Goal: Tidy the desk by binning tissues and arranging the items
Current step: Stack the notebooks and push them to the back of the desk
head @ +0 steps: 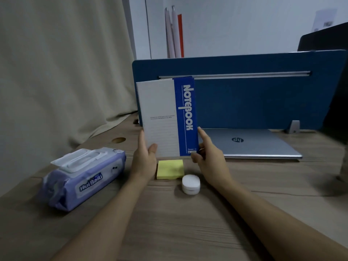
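Nearest on the bench (188, 232) lie the white case (190, 184) and sticky pad (170, 169), just below both hands. The left hand (144, 157) and right hand (209, 155) pinch the notebook (166, 117) by its lower corners, fingers (202, 133) along its edges. It stands upright, long axis vertical, before the blue divider (244, 98), with the laptop (250, 144) just to its right.

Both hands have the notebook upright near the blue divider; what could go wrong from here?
1. The blue-and-white notebook, held only at its lower edges by the left hand and right hand, may tip or slide flat if merely leaned on the blue desk divider.
2. Lowering it could knock the yellow sticky-note pad or small round white case just below.
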### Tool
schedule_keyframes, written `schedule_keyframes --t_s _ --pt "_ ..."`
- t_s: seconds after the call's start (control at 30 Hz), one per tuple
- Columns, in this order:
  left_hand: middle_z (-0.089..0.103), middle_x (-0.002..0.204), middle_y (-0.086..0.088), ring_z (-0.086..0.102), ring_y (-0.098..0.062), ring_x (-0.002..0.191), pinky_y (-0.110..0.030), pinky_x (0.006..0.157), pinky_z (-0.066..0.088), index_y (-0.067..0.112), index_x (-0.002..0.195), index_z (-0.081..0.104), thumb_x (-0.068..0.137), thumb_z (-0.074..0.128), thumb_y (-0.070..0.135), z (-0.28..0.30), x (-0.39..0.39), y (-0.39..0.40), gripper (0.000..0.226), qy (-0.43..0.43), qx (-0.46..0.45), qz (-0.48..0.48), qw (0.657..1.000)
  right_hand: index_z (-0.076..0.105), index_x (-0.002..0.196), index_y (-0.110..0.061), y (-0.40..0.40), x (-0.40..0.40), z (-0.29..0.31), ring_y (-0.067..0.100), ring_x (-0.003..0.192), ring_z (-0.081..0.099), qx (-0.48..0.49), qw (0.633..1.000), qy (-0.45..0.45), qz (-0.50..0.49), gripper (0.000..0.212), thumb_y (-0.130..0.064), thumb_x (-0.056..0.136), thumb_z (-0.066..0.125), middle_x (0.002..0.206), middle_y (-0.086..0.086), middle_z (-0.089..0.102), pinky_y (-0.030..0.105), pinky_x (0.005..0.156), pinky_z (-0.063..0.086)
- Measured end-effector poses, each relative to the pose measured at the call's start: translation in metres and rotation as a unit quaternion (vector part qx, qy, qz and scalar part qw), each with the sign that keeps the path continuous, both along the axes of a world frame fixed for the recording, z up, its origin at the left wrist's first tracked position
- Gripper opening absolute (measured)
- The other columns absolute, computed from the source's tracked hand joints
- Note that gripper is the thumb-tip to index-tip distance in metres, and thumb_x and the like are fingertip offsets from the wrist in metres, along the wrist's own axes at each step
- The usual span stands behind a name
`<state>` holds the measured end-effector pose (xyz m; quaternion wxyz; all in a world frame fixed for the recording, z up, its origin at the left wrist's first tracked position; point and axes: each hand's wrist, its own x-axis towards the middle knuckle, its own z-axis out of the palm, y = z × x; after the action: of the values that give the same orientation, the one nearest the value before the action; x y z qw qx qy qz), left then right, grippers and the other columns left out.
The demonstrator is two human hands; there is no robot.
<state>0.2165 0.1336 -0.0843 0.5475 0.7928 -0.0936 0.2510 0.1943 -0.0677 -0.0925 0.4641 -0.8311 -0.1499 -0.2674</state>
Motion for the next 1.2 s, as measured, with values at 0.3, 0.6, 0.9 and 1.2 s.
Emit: schedule_keyframes --t_s 0.3,0.6,0.9,1.2 --pt "0.056 0.133 -0.006 0.05 -0.013 0.104 -0.028 0.073 0.04 0.02 0.143 0.038 0.103 0.036 0.026 -0.008 0.057 0.001 0.04 0.097 0.107 0.047 0.988 0.042 0.143 -0.02 -0.001 0.063 -0.007 0.021 0.107 0.051 -0.223 0.972 0.013 -0.076 0.062 -0.049 0.09 0.059 0.121 0.004 0.06 0.032 0.087 0.045" --pt "0.059 0.123 -0.014 0.053 -0.032 0.11 -0.048 0.092 0.047 0.011 0.126 0.054 0.096 0.044 0.05 -0.011 0.059 0.006 0.049 0.169 0.281 0.09 0.94 0.057 0.13 -0.026 0.0 0.068 -0.011 0.02 0.116 0.041 -0.34 0.935 0.009 -0.103 0.051 -0.057 0.091 0.05 0.128 0.001 0.052 0.034 0.09 0.039" --pt "0.052 0.127 -0.011 0.045 -0.029 0.116 -0.041 0.083 0.042 0.022 0.131 0.051 0.083 0.052 0.066 -0.017 0.067 0.006 0.066 0.184 0.331 0.105 0.92 0.058 0.128 -0.029 0.002 0.067 -0.011 0.021 0.119 0.038 -0.372 0.92 0.03 -0.122 0.048 -0.058 0.091 0.049 0.127 0.0 0.046 0.036 0.095 0.037" --pt "0.055 0.128 -0.006 0.041 -0.028 0.12 -0.036 0.075 0.033 0.029 0.135 0.045 0.079 0.052 0.068 -0.023 0.071 0.005 0.069 0.193 0.322 0.093 0.922 0.055 0.13 -0.033 0.002 0.066 -0.009 0.022 0.119 0.038 -0.384 0.915 0.037 -0.118 0.041 -0.054 0.095 0.046 0.126 -0.001 0.052 0.037 0.094 0.037"
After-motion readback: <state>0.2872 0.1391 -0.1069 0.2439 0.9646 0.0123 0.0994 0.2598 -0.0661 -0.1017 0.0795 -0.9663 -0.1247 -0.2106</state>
